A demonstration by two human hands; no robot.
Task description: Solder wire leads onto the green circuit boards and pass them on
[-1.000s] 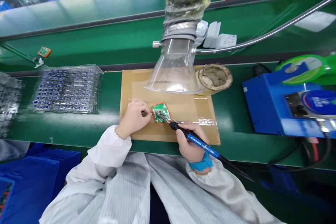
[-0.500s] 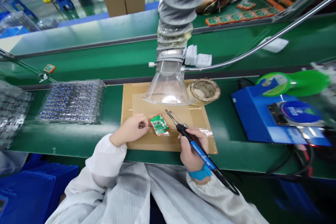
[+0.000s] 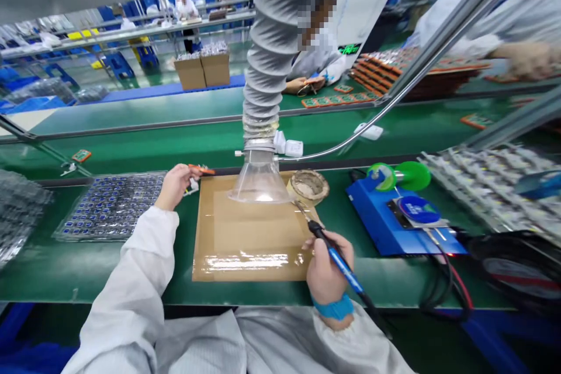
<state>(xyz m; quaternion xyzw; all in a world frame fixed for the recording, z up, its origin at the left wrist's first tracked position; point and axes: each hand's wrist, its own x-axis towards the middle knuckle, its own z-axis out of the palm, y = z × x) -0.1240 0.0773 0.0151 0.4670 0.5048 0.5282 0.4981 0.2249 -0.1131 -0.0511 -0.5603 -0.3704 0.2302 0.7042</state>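
Observation:
My left hand [image 3: 176,184] is closed on an orange-edged circuit board [image 3: 202,169], raised near the back left corner of the cardboard sheet [image 3: 249,239]. Something small and white hangs just below that hand. My right hand [image 3: 329,263] grips a blue and black soldering iron [image 3: 342,266] over the right edge of the cardboard, its tip pointing up and left. The clear fume hood [image 3: 260,181] hangs above the back of the cardboard, between the hands. A round crusted pot [image 3: 309,186] stands at the back right corner, close to the iron's tip.
On the left lies a clear tray [image 3: 114,201] of small blue parts. To the right stand a blue soldering station [image 3: 381,216] and a green spool [image 3: 414,175]. White adapters [image 3: 293,148] lie behind the hood. Other people's hands [image 3: 302,86] work across the line.
My left hand has lifted the circuit board off the cardboard and carried it back and left. My right hand still holds the iron over the right side. The view has tilted up.

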